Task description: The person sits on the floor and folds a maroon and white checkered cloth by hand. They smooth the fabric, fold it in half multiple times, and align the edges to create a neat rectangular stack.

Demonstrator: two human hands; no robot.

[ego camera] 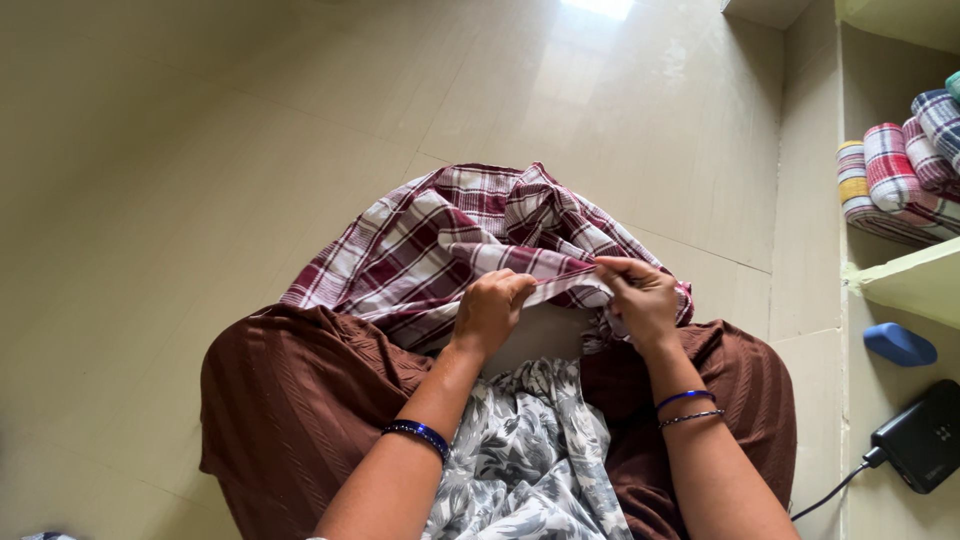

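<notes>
The person sits cross-legged on the pale tiled floor, and both hands are on a maroon-and-white checked cloth heaped in front of the knees, spilling from the lap out onto the tiles. The left hand is curled shut, pinching an edge of the cloth between thumb and fingers. The right hand pinches the same edge just beside it, fingers pressed together, so a short strip of fabric runs taut between the two.

No real packaging or signs anywhere. Off to the right there's a pale green shelf with rolled cloths stacked on it: checked red and white, one with a yellow band, one blue-ish. The stack runs off the picture's edge, so I can't tell how many there are. Below the shelf on the floor sits a rounded blue object (can't make out what it is), and near it a small black box with a cable plugged in that runs off the bottom.

Brown trousers, a grey floral top, blue bangles on both wrists. The far folds of the cloth hide whatever lies under them, and the fingertips are mostly buried in fabric.
</notes>
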